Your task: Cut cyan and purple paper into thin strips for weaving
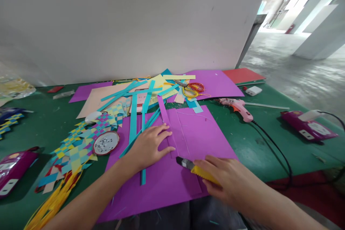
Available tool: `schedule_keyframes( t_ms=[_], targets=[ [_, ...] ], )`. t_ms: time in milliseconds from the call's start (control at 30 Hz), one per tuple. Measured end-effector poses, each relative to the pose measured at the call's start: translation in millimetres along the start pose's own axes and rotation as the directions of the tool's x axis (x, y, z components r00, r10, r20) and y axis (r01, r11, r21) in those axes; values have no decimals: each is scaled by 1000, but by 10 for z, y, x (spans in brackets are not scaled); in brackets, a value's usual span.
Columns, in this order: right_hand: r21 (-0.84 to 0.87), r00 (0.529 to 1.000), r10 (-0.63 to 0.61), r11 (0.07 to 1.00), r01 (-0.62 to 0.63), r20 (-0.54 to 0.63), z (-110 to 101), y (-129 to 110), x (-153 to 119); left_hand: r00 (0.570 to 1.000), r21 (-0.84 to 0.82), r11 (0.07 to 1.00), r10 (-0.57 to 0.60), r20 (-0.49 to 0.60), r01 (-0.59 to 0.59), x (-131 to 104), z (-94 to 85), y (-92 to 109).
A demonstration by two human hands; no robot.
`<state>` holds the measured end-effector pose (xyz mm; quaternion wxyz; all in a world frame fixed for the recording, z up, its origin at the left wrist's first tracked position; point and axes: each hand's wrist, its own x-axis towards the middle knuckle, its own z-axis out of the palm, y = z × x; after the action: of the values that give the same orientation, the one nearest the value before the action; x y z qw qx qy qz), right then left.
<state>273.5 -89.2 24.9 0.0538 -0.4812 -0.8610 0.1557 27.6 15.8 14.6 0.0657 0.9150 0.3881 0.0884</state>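
My right hand (228, 174) is wrapped around a yellow utility knife (203, 175), its dark tip touching or just above a large purple sheet (215, 136). Fingers spread, my left hand (151, 143) lies flat on the sheet, its fingertips by a narrow purple strip (165, 111). A cut line runs up the sheet ahead of the knife. Several teal strips (133, 118) lie beside and partly under my left hand. The blade itself cannot be made out.
Woven paper pieces (77, 147), a dish of small beads or eyes (106, 143) and yellow cords (58, 197) lie left. Scissors (190, 89) rest behind. A corded pink glue gun (238, 107) and purple power strip (308, 125) stand right. A white board (129, 25) walls the back.
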Motion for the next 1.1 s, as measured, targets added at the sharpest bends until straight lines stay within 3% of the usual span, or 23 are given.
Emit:
schedule_keyframes(
  t_ms=[267,600,1100],
  targets=[
    [-205,991,-32,979,5,-132,255,-166,-82,999,-27,1000,0,-33,-1,-11,24,-7],
    [-220,986,-33,976,-4,-163,251,-175,-64,1000,-9,1000,-14,-1,14,-10,4,22],
    [-182,994,0,983,-20,-112,187,-91,-50,1000,-32,999,-5,-15,5,-13,17,9]
  ],
)
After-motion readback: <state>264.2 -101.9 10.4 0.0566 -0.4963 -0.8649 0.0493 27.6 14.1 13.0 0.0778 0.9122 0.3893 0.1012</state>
